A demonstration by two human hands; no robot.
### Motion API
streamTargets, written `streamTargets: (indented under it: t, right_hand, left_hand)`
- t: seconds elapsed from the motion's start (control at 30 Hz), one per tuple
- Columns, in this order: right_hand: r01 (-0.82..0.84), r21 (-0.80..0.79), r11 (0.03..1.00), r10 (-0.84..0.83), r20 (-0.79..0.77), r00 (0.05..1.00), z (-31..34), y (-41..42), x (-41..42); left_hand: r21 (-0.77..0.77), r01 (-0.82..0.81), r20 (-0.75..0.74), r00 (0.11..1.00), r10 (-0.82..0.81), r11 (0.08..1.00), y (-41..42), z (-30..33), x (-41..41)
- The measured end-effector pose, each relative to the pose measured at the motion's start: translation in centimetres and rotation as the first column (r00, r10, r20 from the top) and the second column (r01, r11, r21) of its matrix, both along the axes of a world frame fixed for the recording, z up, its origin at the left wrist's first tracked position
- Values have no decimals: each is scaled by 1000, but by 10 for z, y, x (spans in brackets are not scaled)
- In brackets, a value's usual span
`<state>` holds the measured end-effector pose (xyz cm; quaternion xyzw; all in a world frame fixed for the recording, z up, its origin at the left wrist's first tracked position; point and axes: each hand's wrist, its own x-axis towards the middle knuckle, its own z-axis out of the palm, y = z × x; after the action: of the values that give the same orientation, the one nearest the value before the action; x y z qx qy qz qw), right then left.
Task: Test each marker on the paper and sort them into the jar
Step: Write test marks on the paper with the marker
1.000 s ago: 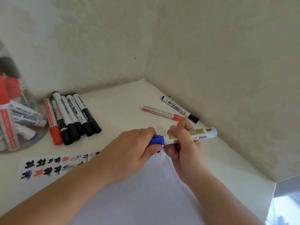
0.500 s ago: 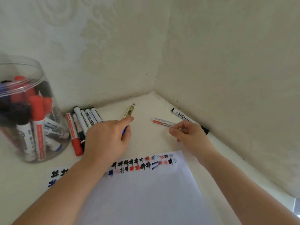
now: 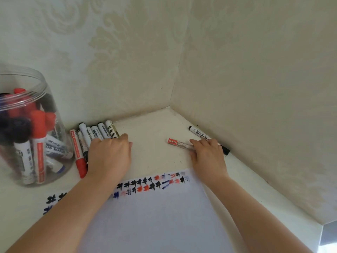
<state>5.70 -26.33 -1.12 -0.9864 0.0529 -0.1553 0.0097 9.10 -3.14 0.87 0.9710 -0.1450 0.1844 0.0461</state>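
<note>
Moved since earlier: one second before, both hands held a blue-capped marker together over the paper; half a second before, the left hand carried it alone toward the row of markers (image 3: 94,141); at this moment it lay at the right end of that row, partly under the hand.
Left hand: the left hand (image 3: 109,156) rested palm down on the row, fingers straight and close together — it pressed or pushed the markers, it did not grip any.
Right hand: the right hand (image 3: 207,156) had reached the red marker (image 3: 179,143) on the table (image 3: 151,136); the fingers were curled onto its barrel, but a full grip could not be confirmed because the hand hid that part.
Black marker: the black marker (image 3: 198,133) lay along the right wall, just behind the right hand, apparently untouched.
Jar: the jar (image 3: 27,128) stood at the far left, holding many red, black and blue markers.
Paper: the paper (image 3: 155,212) lay between the forearms, with a band of small test marks along its top edge.
Meaning for the task: I judged that one marker was finished and put aside — not in the jar — and the red one was next for testing.
</note>
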Motion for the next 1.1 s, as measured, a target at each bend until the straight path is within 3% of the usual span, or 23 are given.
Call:
streamTargets:
  t: [0.13,0.17,0.23,0.3,0.37,0.47,0.57,0.67,0.8,0.9,1.1]
  right_hand:
    - [-81,-66,995,81,-4,997,6,-5,-5]
    - [-107,-4,994,107,62,992,9,-5,-8]
    - [-180,264,948,122,223,967,17,-3,-18]
    - [-254,614,747,137,231,963,27,3,-31]
    - [-253,834,491,194,179,965,36,14,-44]
    - [-235,957,170,245,190,951,34,26,-57]
    - [-222,974,30,242,209,948,29,31,-62]
    - [-212,977,-14,245,208,947,27,31,-61]
    - [-196,979,58,287,172,942,26,29,-60]
    - [-200,980,-4,314,191,930,26,27,-61]
    - [-236,972,-1,345,222,912,25,19,-60]
  left_hand:
    - [-154,152,91,986,-139,976,-5,2,-6]
    - [-178,230,116,971,-212,957,-8,2,-9]
    - [-220,400,96,916,-389,889,-14,4,-19]
    - [-294,510,22,849,-528,808,-22,5,-29]
    - [-371,535,-34,809,-587,759,-33,3,-39]
    - [-399,583,-62,752,-656,707,-49,0,-52]
    - [-373,628,-47,722,-691,682,-55,-5,-56]
    - [-403,605,-68,728,-682,686,-53,-8,-54]
    - [-443,593,-91,716,-692,673,-50,-8,-49]
    - [-464,603,-115,685,-720,648,-48,-6,-48]
    - [-454,584,-75,727,-682,673,-49,-3,-49]
